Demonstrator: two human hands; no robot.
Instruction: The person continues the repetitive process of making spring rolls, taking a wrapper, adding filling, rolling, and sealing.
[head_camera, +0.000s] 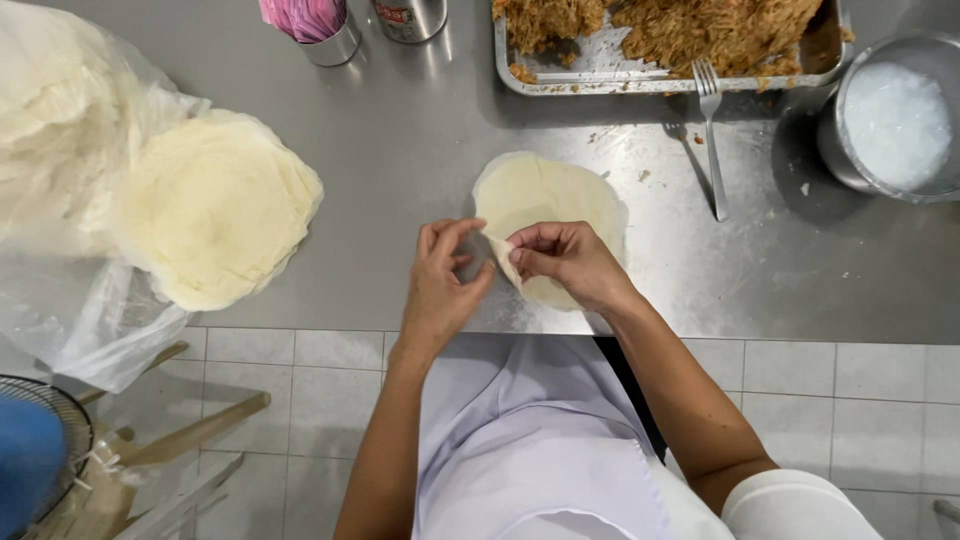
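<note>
At frame centre, the left hand (440, 285) and right hand (565, 262) each pinch the near edge of a round wrapper (548, 200) lying flat on the steel table (400, 150). A wrapper stack (215, 205) sits left. Upper right, a tray (600, 80) holds shredded filling (700, 30); a fork (712, 140) lies beside a bowl (832, 140) of white liquid.

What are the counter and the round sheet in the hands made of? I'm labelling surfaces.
Counter: apparently brushed stainless steel, grey with soft reflections. Round sheet: probably thin pale dough, matte and limp; its edge folds between the left hand and right hand.
</note>
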